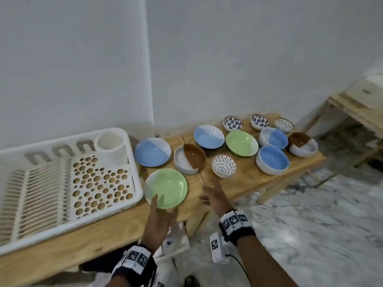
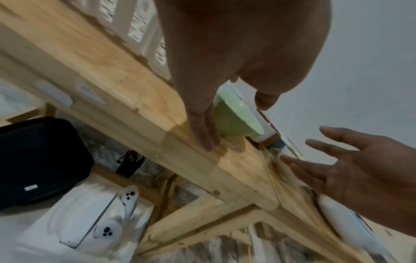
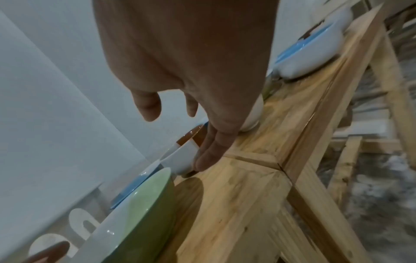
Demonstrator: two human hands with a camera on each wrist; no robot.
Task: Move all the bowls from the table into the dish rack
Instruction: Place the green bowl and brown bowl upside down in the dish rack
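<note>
The left hand (image 1: 158, 221) is seen reaching at the near edge of the green-and-white bowl (image 1: 165, 188), its fingers straight and spread, the thumb laid over the bowl's rim; nothing is gripped as yet; whether the other fingers touch the bowl cannot be told. In the left wrist view the same bowl (image 2: 234, 115) is seen flat on the wooden table (image 1: 259, 175), just beyond the fingertips. The right hand (image 1: 215, 196) is held above the table edge, fingers apart and relaxed, nothing in it; in the right wrist view its fingers (image 3: 211, 149) are shown just beside the brown-and-white bowl (image 3: 182, 156), contact not made out. The white dish rack (image 1: 68, 187) stands at the left on the table, just beside the green-and-white bowl, and no bowl is held in it; eleven more bowls are spread over the table behind and to the right, among them a blue-and-white bowl (image 1: 152, 152) and a small patterned bowl (image 1: 223, 168).
</note>
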